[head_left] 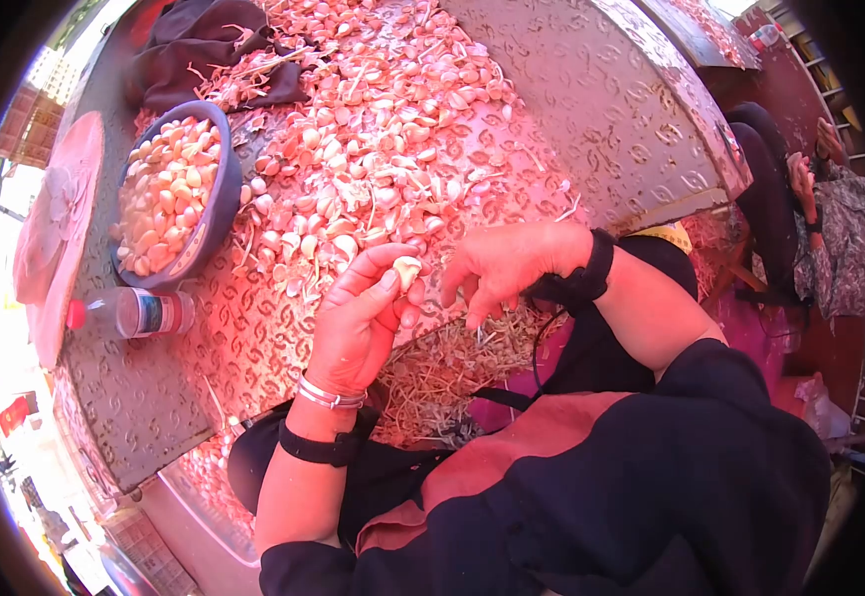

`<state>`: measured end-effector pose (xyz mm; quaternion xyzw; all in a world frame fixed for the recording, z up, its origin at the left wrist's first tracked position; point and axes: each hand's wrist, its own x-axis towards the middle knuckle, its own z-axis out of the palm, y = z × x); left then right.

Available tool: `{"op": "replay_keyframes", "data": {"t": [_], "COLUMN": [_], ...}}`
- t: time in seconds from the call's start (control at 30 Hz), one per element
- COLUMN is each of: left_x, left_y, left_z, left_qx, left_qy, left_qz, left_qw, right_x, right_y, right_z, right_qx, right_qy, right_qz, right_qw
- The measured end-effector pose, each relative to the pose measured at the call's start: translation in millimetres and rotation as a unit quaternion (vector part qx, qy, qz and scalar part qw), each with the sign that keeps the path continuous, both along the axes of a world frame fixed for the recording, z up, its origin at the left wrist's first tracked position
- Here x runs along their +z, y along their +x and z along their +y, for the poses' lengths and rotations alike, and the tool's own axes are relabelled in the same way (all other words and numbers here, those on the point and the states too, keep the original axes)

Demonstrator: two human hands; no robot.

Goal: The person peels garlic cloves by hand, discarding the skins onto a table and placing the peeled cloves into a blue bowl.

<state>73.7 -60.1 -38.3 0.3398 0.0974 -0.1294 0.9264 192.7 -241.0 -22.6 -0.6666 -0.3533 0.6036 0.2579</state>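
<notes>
Far left: hat (55,233), brim near a bottle (144,313) lying on its side. Bowl (216,204) just beside the bottle, full of peeled cloves (166,194). Left hand (358,323): thumb and fingertips pinching a garlic clove (407,270) above the near edge of the metal table (591,109). Right hand (517,260): close by, fingers bent downward; cannot tell whether they pinch anything. Far right: another person (835,233).

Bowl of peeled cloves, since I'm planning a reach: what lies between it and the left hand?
Loose garlic cloves, scattered over the patterned table, as the head view shows.
</notes>
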Motion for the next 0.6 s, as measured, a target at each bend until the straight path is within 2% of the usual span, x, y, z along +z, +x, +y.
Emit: {"op": "replay_keyframes", "data": {"t": [0.07, 0.1, 0.13, 0.17, 0.23, 0.4, 0.47, 0.53, 0.57, 0.6], "left_x": [0.0, 1.1, 1.7, 0.9, -10.6, -20.2, -15.9, -14.4, -14.1, -16.2], "left_y": [0.7, 1.1, 1.3, 0.5, -0.2, 2.1, 4.5, 7.3, 8.1, 7.8], "left_z": [0.1, 1.1, 1.6, 0.7, 7.2, 10.5, 6.2, 2.2, 1.2, 2.8], "left_qx": [0.006, 0.014, 0.023, 0.044, 0.046, 0.057, 0.074, 0.093, 0.111, 0.112], "left_qy": [-0.013, -0.015, -0.017, 0.007, 0.011, 0.015, 0.084, 0.101, 0.117, 0.116], "left_qz": [0.005, 0.014, 0.022, 0.047, 0.074, 0.122, 0.147, 0.16, 0.172, 0.172], "left_qw": [1.0, 1.0, 0.999, 0.998, 0.996, 0.991, 0.983, 0.977, 0.972, 0.972], "right_x": [-9.6, -19.6, -25.2, -30.3, -38.3, -51.7, -53.2, -48.9, -45.9, -42.6], "right_y": [2.9, 11.9, 18.6, 22.8, 27.5, 17.4, 18.2, 25.1, 22.7, 18.0], "right_z": [-4.3, -6.1, -6.1, -5.8, -1.0, 24.5, 27.0, 27.1, 27.5, 28.2], "right_qx": [-0.007, -0.04, -0.071, -0.072, -0.222, -0.195, -0.198, -0.167, -0.166, -0.182], "right_qy": [-0.013, 0.022, 0.056, 0.055, 0.147, 0.202, 0.206, 0.09, 0.09, 0.171], "right_qz": [-0.021, -0.206, -0.384, -0.385, -0.541, -0.565, -0.575, -0.542, -0.542, -0.563], "right_qw": [1.0, 0.977, 0.919, 0.918, 0.798, 0.776, 0.767, 0.819, 0.819, 0.788]}}
